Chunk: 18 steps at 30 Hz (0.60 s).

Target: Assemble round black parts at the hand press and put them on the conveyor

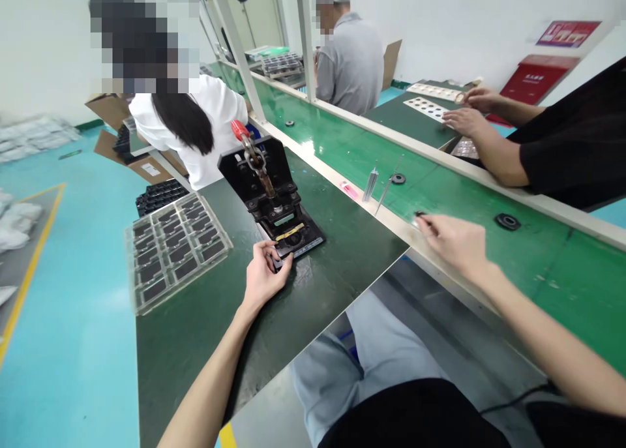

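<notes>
My left hand [261, 280] is half-curled, its fingers [282, 263] touching the base of the black hand press [268, 194] on the desk [235, 350]. My right hand [452, 242] has its fingertips [421, 221] at a small dark piece [419, 214] on the green conveyor [489, 174]; I cannot tell whether they grip it. Left of the press, a clear tray [176, 252] holds dark rectangular pieces in rows of compartments.

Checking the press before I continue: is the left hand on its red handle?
No, the left hand is at the press's base, away from the red handle.
</notes>
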Tool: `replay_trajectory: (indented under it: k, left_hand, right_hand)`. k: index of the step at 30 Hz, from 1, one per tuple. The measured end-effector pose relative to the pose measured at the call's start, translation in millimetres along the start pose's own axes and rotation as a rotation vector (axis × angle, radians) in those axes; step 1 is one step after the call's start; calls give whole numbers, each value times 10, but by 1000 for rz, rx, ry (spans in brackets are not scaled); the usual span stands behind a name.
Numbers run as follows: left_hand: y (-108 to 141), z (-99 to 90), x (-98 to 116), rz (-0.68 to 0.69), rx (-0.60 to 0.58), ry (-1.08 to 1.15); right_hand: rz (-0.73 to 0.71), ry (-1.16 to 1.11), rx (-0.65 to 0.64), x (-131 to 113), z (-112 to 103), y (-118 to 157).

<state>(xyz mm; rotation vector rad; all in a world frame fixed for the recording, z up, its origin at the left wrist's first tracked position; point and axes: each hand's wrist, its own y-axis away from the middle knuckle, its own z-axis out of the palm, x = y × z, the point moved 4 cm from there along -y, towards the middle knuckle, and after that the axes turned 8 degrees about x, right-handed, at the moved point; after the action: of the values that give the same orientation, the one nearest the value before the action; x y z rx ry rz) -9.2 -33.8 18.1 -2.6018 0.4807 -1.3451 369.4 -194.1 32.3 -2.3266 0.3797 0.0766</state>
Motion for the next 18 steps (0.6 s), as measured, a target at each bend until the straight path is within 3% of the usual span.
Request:
replay_trajectory:
  k: [2, 4, 8, 11, 18]
  left_hand:
    - [-3, 5, 3, 0, 4, -1]
    - [-5, 9, 7, -1, 4, 0]
    - [-4, 4, 12, -1, -1, 4]
    - [4, 1, 13, 15, -17, -8]
    - [11, -10, 29, 29, -35, -22]
  right_hand:
    - [111, 114, -128, 456, 184, -253]
    - [219, 144, -212, 741, 402, -527]
    - [351, 25, -183, 879, 728, -892]
    - [288, -42, -162, 853, 829, -984]
    - [-16, 249, -418, 944, 905, -1013]
